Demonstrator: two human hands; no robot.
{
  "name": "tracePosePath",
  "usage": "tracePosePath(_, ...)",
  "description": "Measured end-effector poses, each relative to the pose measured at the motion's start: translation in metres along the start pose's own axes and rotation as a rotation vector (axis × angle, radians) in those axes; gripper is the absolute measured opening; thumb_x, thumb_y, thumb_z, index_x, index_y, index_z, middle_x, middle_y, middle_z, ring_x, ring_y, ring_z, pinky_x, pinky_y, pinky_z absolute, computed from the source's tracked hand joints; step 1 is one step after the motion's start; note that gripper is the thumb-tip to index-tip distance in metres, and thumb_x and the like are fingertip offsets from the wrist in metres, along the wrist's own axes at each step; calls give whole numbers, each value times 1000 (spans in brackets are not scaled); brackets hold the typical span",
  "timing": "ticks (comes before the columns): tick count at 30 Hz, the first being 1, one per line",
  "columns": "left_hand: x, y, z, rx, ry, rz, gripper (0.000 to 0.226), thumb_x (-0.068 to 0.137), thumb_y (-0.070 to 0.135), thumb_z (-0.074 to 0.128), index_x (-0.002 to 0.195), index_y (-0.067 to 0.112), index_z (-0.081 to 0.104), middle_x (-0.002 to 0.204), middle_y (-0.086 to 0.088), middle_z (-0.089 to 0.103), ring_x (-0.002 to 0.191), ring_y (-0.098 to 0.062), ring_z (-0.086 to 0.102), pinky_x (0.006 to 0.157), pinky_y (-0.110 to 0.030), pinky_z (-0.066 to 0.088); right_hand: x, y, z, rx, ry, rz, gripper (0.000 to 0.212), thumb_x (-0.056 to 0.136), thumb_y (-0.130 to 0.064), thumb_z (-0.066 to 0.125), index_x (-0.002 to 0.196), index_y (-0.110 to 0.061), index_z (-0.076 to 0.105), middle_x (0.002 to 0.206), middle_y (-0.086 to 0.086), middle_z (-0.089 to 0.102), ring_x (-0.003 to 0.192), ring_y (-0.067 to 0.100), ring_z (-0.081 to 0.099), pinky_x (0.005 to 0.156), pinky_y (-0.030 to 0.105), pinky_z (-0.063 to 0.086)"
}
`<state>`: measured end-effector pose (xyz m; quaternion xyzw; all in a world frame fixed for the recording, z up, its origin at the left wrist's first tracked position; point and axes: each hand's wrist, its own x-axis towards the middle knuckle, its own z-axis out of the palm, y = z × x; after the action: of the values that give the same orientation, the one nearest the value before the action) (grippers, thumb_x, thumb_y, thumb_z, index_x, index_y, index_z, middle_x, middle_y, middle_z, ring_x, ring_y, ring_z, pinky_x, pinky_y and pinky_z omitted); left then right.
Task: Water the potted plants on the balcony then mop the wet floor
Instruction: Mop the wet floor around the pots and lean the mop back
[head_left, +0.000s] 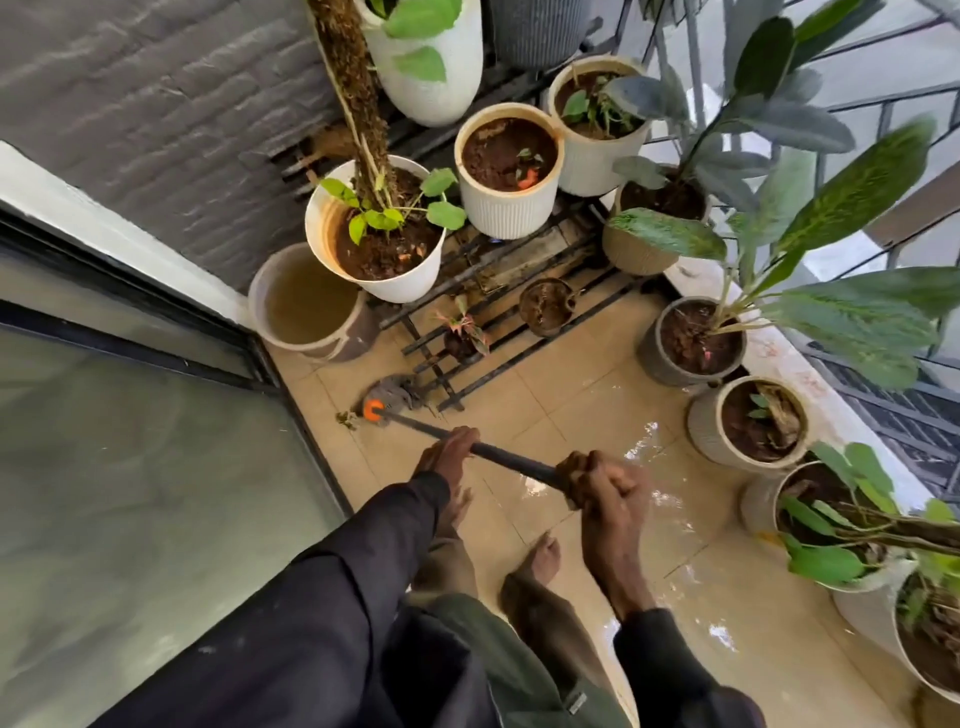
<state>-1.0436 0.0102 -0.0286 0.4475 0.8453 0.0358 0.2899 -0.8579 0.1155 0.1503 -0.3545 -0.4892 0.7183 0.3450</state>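
I grip mop handle (511, 461) tight, left hand (448, 453) low, right hand (597, 480) on top; best press mop head (397, 396) flat, sweep toward puddle (660, 499).

Wet beige-tiled floor (571, 410) carries a black metal rack (498, 338); a bucket (363, 335) stands left of it, a mop head (397, 394) before it, grey pots (662, 361) to its right.
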Motion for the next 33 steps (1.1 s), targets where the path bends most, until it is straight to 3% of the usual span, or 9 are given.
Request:
tracePosePath(3,18,-34,-25,-115,-55,-85,36,106,14,37,135,16,56,145,-7,53,135,-27,48,103,-27,36,5,15,44,-100,6,7,33,82,-17,57,50,-21,53,51,-8,47,47,23,36,47,49,34)
tracePosePath(6,29,-50,-51,-203,-35,-127,40,101,-1,40,137,11,54,142,-12,56,130,-32,53,103,-36,42,20,6,79,-124,-15,-26,33,83,-17,56,50,-16,51,51,-10,46,46,24,35,45,44,32)
tracePosePath(16,6,-17,-103,-286,80,79,36,96,-2,47,128,14,54,123,-7,63,109,-30,63,88,-37,49,66,-92,122,-95,-153,-189,49,77,5,52,47,-33,57,48,-18,45,41,13,33,43,45,33)
tracePosePath(22,-9,-35,-92,-262,42,25,41,90,-9,47,120,18,51,113,-6,67,103,-30,67,82,-40,53,45,-70,156,-182,-174,-249,28,81,-15,55,53,-13,53,46,-5,44,40,10,38,37,36,33)
tracePosePath(25,-6,-54,-90,-222,70,-5,47,93,-6,48,132,21,49,115,-5,69,107,-27,66,83,-37,52,45,-69,182,-133,-230,-247,29,83,-13,55,58,-27,58,54,-19,55,46,-1,48,42,23,39)
tracePosePath(27,3,-65,-90,-256,110,-52,48,94,-3,50,137,20,50,118,-8,69,108,-30,66,84,-37,52,53,-71,200,-190,-242,-259,27,83,-15,55,57,-22,58,54,-11,58,43,10,50,41,27,40)
tracePosePath(30,11,-73,-114,-287,149,-124,35,99,4,51,134,10,57,129,-12,65,118,-29,61,88,-14,45,64,-70,229,-290,-256,-291,38,79,-16,56,48,2,42,47,19,41,40,27,33,40,39,27)
tracePosePath(32,14,-82,-136,-395,125,-176,34,102,4,49,135,4,55,129,-5,61,119,-19,58,75,8,33,64,-67,248,-310,-315,-292,35,78,-15,57,49,-4,41,47,17,40,42,22,32,43,33,25)
tracePosePath(33,19,-89,-149,-411,133,-172,34,101,1,50,134,1,54,125,-4,59,115,-18,57,76,7,36,64,-66,255,-315,-337,-293,31,77,-15,57,50,-10,42,47,13,39,44,17,32,45,29,25)
